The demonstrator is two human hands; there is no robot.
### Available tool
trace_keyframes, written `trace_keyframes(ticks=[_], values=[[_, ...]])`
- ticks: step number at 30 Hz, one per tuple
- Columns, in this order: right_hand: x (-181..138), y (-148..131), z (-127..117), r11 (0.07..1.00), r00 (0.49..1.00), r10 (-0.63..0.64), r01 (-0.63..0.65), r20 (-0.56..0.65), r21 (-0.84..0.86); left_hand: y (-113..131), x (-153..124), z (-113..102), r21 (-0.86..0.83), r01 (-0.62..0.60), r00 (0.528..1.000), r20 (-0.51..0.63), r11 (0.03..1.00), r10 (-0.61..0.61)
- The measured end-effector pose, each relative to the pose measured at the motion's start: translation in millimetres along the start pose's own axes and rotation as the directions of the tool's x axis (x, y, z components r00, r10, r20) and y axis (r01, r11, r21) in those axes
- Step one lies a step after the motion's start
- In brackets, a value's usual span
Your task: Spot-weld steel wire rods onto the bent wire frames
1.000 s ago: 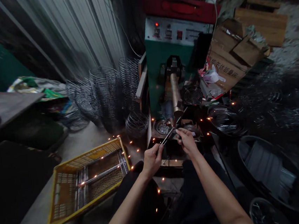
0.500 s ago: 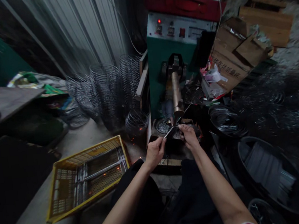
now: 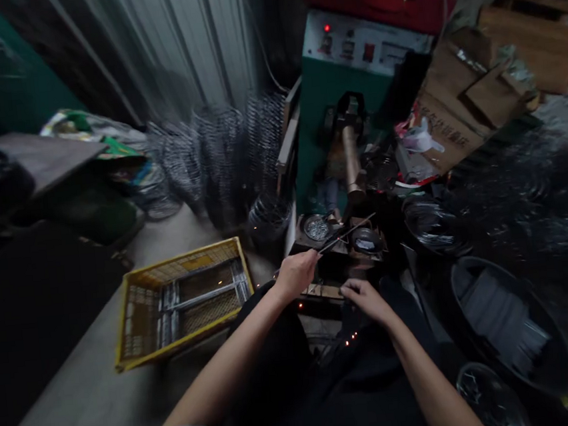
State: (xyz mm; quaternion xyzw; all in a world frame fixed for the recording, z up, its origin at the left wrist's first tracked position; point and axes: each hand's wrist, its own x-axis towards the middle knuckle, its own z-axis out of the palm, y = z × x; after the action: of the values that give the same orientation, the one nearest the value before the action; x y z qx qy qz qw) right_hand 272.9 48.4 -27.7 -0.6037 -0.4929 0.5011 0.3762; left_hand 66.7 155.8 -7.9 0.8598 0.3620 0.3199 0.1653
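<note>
My left hand [image 3: 297, 275] is closed around one end of a thin metal rod [image 3: 349, 232]. The rod slants up to the right, in front of the welding machine's electrodes, and crosses above its small work ledge. Lower down, near my lap, my right hand [image 3: 365, 299] is apart from the rod. Its fingers are loosely bent, and nothing shows in them. A round dish of small metal pieces [image 3: 316, 227] sits left of the rod's middle. To the right of that, a second dark dish [image 3: 367, 240] holds something pale.
The green machine [image 3: 323, 102] has a lit red lamp. On the left, a yellow crate [image 3: 179, 266] holds metal rod frames. Stacked wire baskets [image 3: 221, 159] stand behind it. A black tub [image 3: 459, 290] with grey strips lies at right. Orange sparks fly near my legs.
My right hand has let go of the rod and dropped toward my lap. My left hand keeps the rod, whose far end now points right of the electrodes. The view has shifted left.
</note>
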Motion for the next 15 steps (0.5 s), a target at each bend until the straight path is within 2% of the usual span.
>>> trace_keyframes(ticks=[2, 4, 6, 7, 8, 9, 10, 12, 13, 15], values=[[-15, 12, 6, 0.992, 0.995, -0.014, 0.027, 0.099, -0.126, -11, -29, -15, 0.069, 0.022, 0.999, 0.049, 0.997, -0.025], [-25, 22, 8, 0.966, 0.986, 0.007, 0.036, 0.166, -0.256, -28, -64, -36, 0.128, 0.096, 0.993, 0.056, 0.987, -0.104], [-32, 29, 8, 0.935, 0.977, 0.041, 0.036, 0.21, -0.352, -51, -100, -61, 0.161, 0.211, 0.977, 0.003, 0.964, -0.215], [-34, 32, 7, 0.925, 0.973, 0.058, 0.033, 0.225, -0.38, -64, -117, -75, 0.149, 0.298, 0.954, -0.06, 0.943, -0.292], [-35, 35, 7, 0.917, 0.969, 0.072, 0.028, 0.235, -0.397, -78, -133, -88, 0.102, 0.409, 0.907, -0.153, 0.907, -0.392], [-36, 37, 6, 0.911, 0.967, 0.085, 0.022, 0.241, -0.411, -92, -147, -100, 0.021, 0.525, 0.825, -0.261, 0.851, -0.502], [-37, 39, 6, 0.905, 0.966, 0.096, 0.016, 0.241, -0.424, -106, -159, -111, -0.079, 0.62, 0.713, -0.358, 0.781, -0.603], [-38, 40, 4, 0.892, 0.965, 0.109, 0.01, 0.238, -0.452, -133, -175, -128, -0.244, 0.721, 0.495, -0.473, 0.648, -0.729], [-38, 40, 3, 0.887, 0.966, 0.111, 0.01, 0.234, -0.462, -145, -180, -134, -0.29, 0.741, 0.421, -0.502, 0.606, -0.756], [-39, 37, 0, 0.878, 0.969, 0.111, 0.007, 0.22, -0.478, -165, -186, -142, -0.336, 0.761, 0.337, -0.527, 0.556, -0.78]])
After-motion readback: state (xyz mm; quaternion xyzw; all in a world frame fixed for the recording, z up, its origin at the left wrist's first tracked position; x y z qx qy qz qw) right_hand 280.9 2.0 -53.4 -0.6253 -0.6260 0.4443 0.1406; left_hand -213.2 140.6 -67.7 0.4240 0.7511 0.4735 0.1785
